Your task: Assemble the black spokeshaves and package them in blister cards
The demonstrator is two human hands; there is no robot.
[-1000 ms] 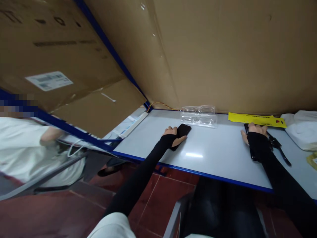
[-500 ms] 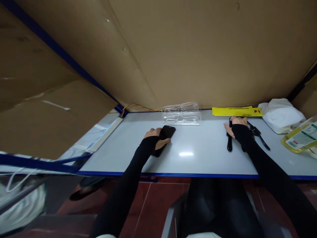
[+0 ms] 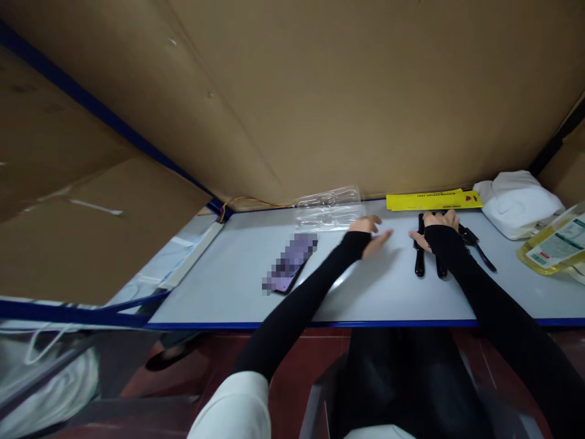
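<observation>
My left hand (image 3: 371,235) is over the middle of the table, its fingers apart and holding nothing. It is close to the clear plastic blister trays (image 3: 329,213) at the back edge. My right hand (image 3: 437,227) lies over a black two-handled tool (image 3: 419,262), with fingers curled across its upper part and both handles showing below. The hand hides the tool's head, so its kind is unclear. Beside it on the right is another black tool (image 3: 478,244), partly covered. A phone (image 3: 295,259) with its screen lit lies to the left of my left forearm.
Yellow printed cards (image 3: 432,200) lie along the back wall. At the right are a white cloth bundle (image 3: 518,204) and a bottle of yellow liquid (image 3: 555,244). Cardboard walls (image 3: 342,97) enclose the back and left. The table has a blue front edge (image 3: 347,324).
My left hand has let go of the phone and moved right, toward my right hand. The phone's screen has lit up. My right hand stays on the black tool.
</observation>
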